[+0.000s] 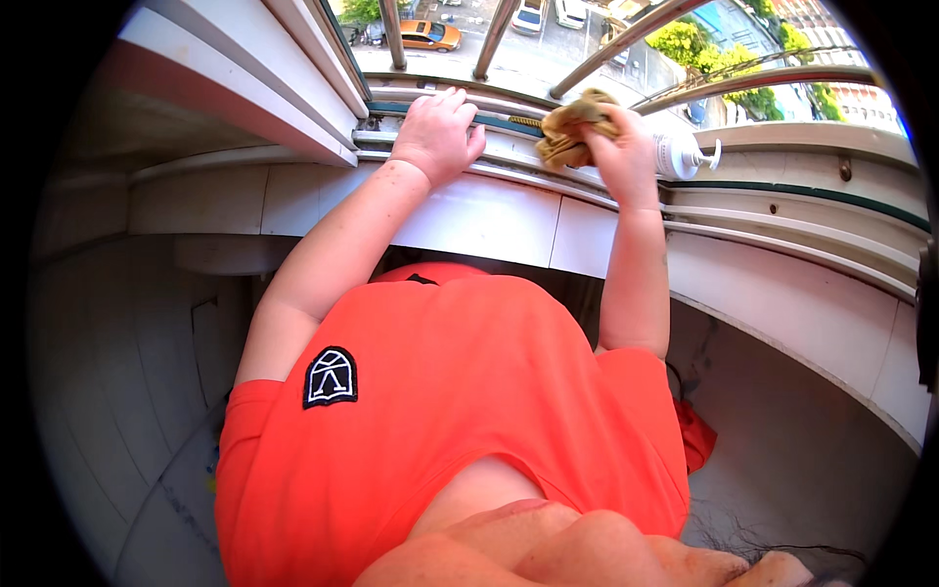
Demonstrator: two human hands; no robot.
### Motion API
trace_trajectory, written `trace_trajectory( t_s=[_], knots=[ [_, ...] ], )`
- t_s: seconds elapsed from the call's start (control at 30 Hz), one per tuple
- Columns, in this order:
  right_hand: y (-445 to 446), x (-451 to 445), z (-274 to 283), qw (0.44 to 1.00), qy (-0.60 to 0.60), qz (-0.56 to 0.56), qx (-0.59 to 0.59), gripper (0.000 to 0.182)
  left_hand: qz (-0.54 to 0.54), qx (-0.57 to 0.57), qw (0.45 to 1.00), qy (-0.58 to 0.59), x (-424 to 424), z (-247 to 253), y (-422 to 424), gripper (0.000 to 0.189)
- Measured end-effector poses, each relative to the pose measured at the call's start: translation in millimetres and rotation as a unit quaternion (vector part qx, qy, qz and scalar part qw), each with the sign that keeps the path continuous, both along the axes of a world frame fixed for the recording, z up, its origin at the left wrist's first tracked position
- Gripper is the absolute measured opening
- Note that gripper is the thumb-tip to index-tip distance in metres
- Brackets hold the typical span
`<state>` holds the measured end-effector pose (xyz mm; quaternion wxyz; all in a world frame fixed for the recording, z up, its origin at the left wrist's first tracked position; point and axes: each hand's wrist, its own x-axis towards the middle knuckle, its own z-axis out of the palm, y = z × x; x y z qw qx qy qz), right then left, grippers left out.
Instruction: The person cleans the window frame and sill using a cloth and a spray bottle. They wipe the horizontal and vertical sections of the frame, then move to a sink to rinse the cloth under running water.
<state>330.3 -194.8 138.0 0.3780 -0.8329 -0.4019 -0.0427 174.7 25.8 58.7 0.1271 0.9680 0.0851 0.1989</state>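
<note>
My left hand (439, 136) rests palm down across the window track (506, 158), its thumb apart from the fingers and nothing seen in its grasp. A crumpled brown cloth (572, 132) is in my right hand (623, 150), held just over the same track. Beside that hand, a white pump bottle (675, 154) lies tilted on its side, its nozzle pointing right; part of it is hidden behind the hand. Between my hands, a short ridged yellow-brown object (525, 122) lies along the track, and the cloth covers its right end.
Metal bars (495, 40) stand outside the window, with parked cars and trees far below. A white window frame (249, 81) rises at the left. The tiled sill (477, 213) runs in front of me. Red fabric (695, 436) shows low at the right.
</note>
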Motion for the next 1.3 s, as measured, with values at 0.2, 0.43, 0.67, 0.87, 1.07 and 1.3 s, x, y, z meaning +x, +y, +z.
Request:
trace_trajectory(
  t_s=[0.2,0.43,0.67,0.87,1.07,1.3],
  knots=[
    [-15,19,-8,0.915,0.149,-0.130,0.352,0.030,-0.003,0.008,1.000,0.003,-1,-1,1,0.032],
    [38,78,-82,0.915,-0.044,-0.229,-0.330,0.022,-0.015,0.012,1.000,0.000,10,-6,2,0.032],
    [47,66,-63,0.953,0.164,-0.253,-0.026,0.033,-0.011,-0.004,1.000,0.011,4,-2,6,0.035],
    [-10,10,-9,0.875,0.320,-0.140,0.335,0.040,-0.020,0.005,1.000,-0.002,6,-6,2,0.032],
    [-55,-37,26,0.850,0.326,-0.108,0.399,0.035,-0.022,0.001,1.000,-0.011,8,-5,3,0.032],
    [-132,-61,124,0.889,-0.141,-0.222,0.375,0.041,-0.020,0.015,1.000,-0.011,7,-8,6,0.033]
  ],
)
